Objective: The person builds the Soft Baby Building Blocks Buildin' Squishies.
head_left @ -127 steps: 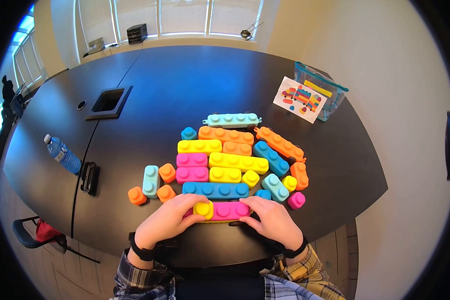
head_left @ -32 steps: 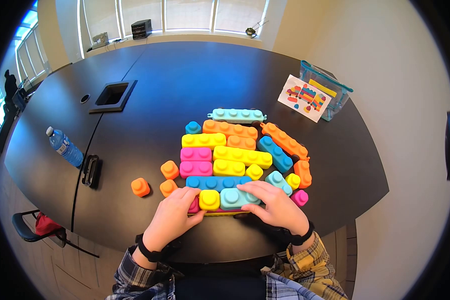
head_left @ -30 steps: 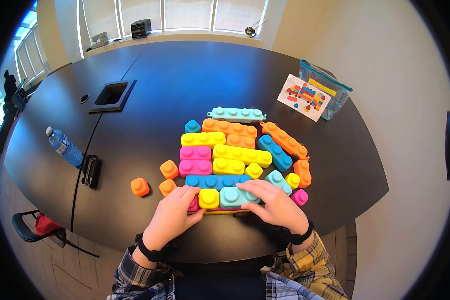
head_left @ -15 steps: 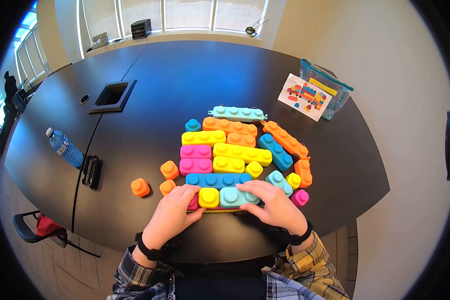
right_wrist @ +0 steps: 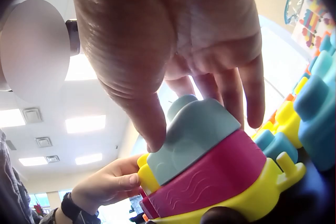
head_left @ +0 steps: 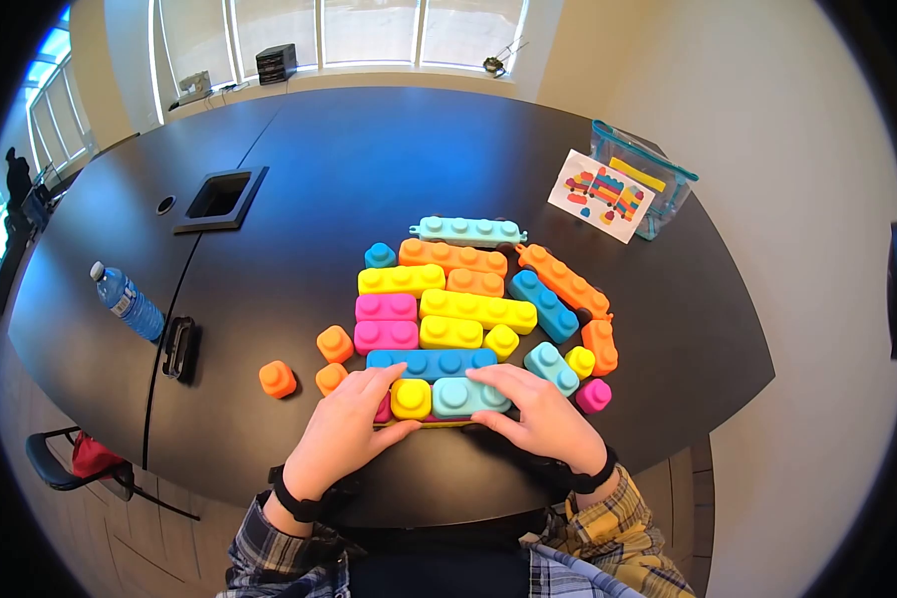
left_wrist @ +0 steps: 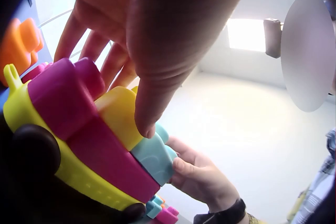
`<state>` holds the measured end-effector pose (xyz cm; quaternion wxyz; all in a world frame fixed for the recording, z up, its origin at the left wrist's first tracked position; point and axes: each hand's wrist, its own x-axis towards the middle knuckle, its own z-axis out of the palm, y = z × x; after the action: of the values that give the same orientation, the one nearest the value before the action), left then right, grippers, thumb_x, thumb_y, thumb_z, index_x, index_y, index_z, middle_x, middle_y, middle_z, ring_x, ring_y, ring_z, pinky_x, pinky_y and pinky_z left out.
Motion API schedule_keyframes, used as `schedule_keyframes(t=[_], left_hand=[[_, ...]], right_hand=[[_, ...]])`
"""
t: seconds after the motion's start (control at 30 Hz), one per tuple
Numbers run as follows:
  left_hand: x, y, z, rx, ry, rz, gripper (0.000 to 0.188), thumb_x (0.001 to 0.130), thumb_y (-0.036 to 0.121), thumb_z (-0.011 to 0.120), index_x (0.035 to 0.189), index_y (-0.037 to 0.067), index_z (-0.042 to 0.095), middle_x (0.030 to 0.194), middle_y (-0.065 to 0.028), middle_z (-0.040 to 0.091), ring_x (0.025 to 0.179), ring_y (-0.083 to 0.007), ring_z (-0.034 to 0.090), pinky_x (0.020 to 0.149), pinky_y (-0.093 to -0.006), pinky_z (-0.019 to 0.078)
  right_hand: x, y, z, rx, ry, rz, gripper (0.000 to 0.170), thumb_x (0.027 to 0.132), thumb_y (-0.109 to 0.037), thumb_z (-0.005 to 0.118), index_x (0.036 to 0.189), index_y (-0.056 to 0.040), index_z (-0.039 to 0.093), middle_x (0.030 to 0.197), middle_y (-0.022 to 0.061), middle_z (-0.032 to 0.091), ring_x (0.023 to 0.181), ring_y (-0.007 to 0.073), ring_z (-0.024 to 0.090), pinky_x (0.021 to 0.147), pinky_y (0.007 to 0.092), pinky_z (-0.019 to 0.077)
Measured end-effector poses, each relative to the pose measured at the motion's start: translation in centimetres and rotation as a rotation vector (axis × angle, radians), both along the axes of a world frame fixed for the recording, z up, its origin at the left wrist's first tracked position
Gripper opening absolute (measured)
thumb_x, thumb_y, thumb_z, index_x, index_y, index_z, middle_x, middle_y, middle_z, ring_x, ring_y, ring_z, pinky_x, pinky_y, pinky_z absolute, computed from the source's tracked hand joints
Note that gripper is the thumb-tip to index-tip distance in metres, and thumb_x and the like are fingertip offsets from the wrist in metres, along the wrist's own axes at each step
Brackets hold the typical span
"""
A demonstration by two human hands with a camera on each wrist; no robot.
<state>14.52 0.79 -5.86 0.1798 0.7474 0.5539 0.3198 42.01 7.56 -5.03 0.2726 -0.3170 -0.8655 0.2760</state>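
Observation:
Nearest me on the table stands a yellow wheeled base [left_wrist: 86,176] with magenta blocks [left_wrist: 113,155] on it. A yellow one-stud block [head_left: 411,401] and a light-blue two-stud block [head_left: 468,399] sit side by side on the magenta layer. My left hand [head_left: 344,424] pinches the yellow block, thumb on its near face, fingers behind. A magenta block with a stud [left_wrist: 60,98] shows at the left end, partly hidden by this hand in the head view. With thumb in front and fingers behind, my right hand [head_left: 543,414] holds the light-blue block at its right end.
Beyond the hands lie several colored blocks, including a long blue block [head_left: 431,363], plus light-blue [head_left: 468,231] and orange [head_left: 566,281] wheeled bases. Orange cubes [head_left: 277,379] are at left, near a black case [head_left: 179,349] and water bottle [head_left: 128,301]. A picture card [head_left: 600,195] leans on a clear bag [head_left: 668,199].
The light-blue block has come from beside the orange cubes at left onto the magenta layer, right of the yellow block. Over the last second the hands have barely shifted.

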Motion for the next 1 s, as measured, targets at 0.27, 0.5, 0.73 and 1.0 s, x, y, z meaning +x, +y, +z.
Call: schedule_keyframes(t=[0.27, 0.5, 0.73, 1.0], left_hand=[[0.0, 0.2, 0.2, 0.050, 0.051, -0.006, 0.051, 0.086, 0.027, 0.088, 0.128, 0.006, 0.067, 0.118, -0.0107, 0.072, 0.107, -0.0319, 0.069, 0.091, -0.0424, 0.0569], [0.5, 0.0, -0.8, 0.072, 0.052, 0.069, 0.049, 0.085, 0.028, 0.088, 0.125, 0.007, 0.069, 0.110, -0.0090, 0.074, 0.103, -0.0309, 0.071, 0.087, -0.0420, 0.0581], [0.8, -0.3, -0.5, 0.002, 0.073, 0.101, 0.053, 0.084, 0.029, 0.089, 0.127, 0.007, 0.068, 0.116, -0.0116, 0.075, 0.108, -0.0318, 0.071, 0.091, -0.0422, 0.0582], [-5.7, -0.1, -0.3, 0.027, -0.006, 0.138, 0.067, 0.081, 0.018, 0.091, 0.140, 0.004, 0.062, 0.133, -0.0164, 0.068, 0.126, -0.0371, 0.063, 0.107, -0.0445, 0.0518]], right_hand=[[1.3, -0.4, 0.4, -0.157, -0.069, -0.115, 0.050, 0.093, -0.022, 0.085, 0.136, -0.0032, 0.067, 0.120, 0.0161, 0.073, 0.107, 0.0324, 0.072, 0.094, 0.0392, 0.0578], [1.2, -0.5, -0.6, -0.106, -0.032, -0.127, 0.047, 0.093, -0.023, 0.083, 0.133, -0.0026, 0.067, 0.117, 0.0181, 0.074, 0.101, 0.0353, 0.073, 0.088, 0.0408, 0.0586], [1.1, -0.7, -0.9, -0.092, -0.016, -0.141, 0.047, 0.094, -0.025, 0.082, 0.132, -0.0022, 0.066, 0.117, 0.0210, 0.075, 0.102, 0.0399, 0.073, 0.088, 0.0437, 0.0578], [1.3, -0.4, -1.1, -0.138, -0.011, -0.116, 0.048, 0.095, -0.025, 0.081, 0.134, -0.0023, 0.065, 0.119, 0.0202, 0.075, 0.100, 0.0375, 0.073, 0.087, 0.0421, 0.0576]])
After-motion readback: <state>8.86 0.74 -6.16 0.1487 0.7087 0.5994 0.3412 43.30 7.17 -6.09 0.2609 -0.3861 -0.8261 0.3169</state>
